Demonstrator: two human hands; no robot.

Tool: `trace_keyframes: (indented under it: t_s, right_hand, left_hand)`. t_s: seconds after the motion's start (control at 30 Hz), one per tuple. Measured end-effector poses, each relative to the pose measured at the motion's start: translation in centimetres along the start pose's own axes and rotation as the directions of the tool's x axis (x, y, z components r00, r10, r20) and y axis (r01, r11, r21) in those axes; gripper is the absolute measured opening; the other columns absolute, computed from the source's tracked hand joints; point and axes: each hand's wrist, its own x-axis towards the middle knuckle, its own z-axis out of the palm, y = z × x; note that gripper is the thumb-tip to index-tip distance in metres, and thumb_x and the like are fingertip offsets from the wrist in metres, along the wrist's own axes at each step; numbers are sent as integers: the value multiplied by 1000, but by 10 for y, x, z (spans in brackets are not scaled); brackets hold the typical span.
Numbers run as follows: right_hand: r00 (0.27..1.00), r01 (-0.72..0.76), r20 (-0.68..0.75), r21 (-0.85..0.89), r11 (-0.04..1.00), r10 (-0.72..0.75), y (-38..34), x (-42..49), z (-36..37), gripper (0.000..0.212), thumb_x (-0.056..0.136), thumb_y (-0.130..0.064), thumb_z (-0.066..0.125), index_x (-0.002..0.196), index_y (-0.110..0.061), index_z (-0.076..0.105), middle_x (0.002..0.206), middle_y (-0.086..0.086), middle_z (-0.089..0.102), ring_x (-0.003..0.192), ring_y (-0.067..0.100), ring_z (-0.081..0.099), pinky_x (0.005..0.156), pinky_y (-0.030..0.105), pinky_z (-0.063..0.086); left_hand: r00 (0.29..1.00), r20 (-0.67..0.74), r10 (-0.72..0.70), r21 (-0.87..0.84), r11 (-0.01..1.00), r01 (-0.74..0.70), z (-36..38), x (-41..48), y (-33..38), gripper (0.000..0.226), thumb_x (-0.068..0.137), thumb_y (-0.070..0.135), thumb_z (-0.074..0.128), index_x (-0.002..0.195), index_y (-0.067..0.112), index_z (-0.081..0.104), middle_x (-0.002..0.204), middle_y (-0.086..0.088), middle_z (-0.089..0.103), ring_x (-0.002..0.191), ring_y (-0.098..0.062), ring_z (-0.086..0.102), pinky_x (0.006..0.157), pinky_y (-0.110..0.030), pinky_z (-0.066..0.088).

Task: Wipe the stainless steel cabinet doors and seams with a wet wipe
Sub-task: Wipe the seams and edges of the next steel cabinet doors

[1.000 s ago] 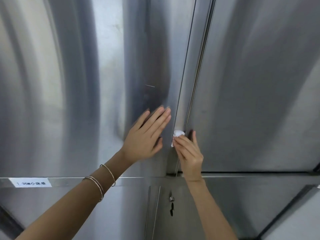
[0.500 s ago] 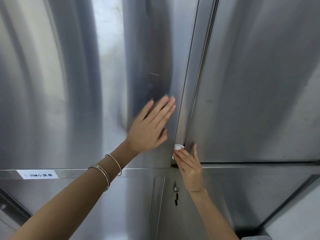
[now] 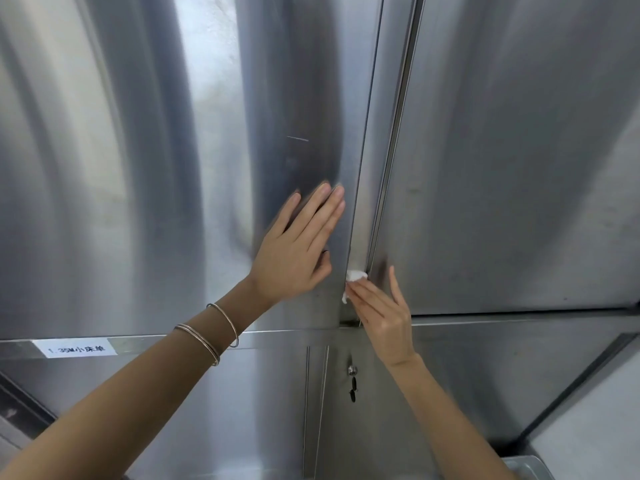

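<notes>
Lower on the seam [image 3: 391, 150] than a second ago, the wipe [image 3: 356, 276] is pressed to the edge of the left door [image 3: 138, 168], near its bottom. The right hand [image 3: 384, 317] pinches the wipe at its fingertips, little finger spread toward the right door [image 3: 519, 168]. At 10 o'clock from the wipe, the left hand [image 3: 294, 258] lies flat on the left door, fingers straight and pressed together. Bangles [image 3: 207, 337] circle that wrist. A label [image 3: 81, 349] sits at 8 o'clock and a lock [image 3: 352, 370] at 6 o'clock below the wipe.

Two hands [image 3: 294, 258] [image 3: 384, 317] — one wipe [image 3: 356, 275], one label [image 3: 81, 349]
</notes>
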Motion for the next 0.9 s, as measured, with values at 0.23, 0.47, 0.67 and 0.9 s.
trace_keyframes:
  t_s: [0.23, 0.47, 0.67, 0.9]
  right_hand:
    - [999, -23, 45, -40, 999, 24, -7, -50, 15, 10, 85, -9, 67, 87, -9, 77, 97, 3, 74, 93, 11, 69, 102, 52, 41]
    - [991, -59, 122, -26, 998, 62, -11, -50, 8, 8, 76, -5, 76, 81, -12, 76, 91, -3, 74, 87, 7, 68, 105, 47, 39]
    - [964, -250, -48, 193, 949, 263, -23, -8, -38, 12, 82, -10, 72, 93, -8, 75, 102, -2, 71, 99, 9, 66, 97, 29, 49]
    - [897, -375, -193, 138, 916, 397, 28, 65, -106, 6, 74, -5, 75, 79, -4, 75, 98, -1, 70, 95, 8, 64, 80, 29, 53]
  left_hand:
    - [1000, 17, -9, 18, 1000, 9, -4, 1, 1, 71, 83, 20, 46, 149, 2, 26, 159, -10, 15, 147, -26, 16, 119, -47, 14]
    - [995, 91, -29, 11, 1000, 28, -17, 3, 3, 73, 81, 19, 51, 148, 2, 27, 158, -10, 16, 147, -26, 16, 118, -47, 18]
    - [984, 173, -46, -39, 998, 54, -35, 7, 7, 71, 79, 21, 53, 146, 2, 35, 156, -12, 24, 146, -28, 18, 117, -49, 20]
    - [999, 35, 8, -150, 989, -3, -42, 54, 20, 56, 82, 17, 44, 135, 2, 51, 146, -13, 45, 142, -28, 28, 116, -49, 22]
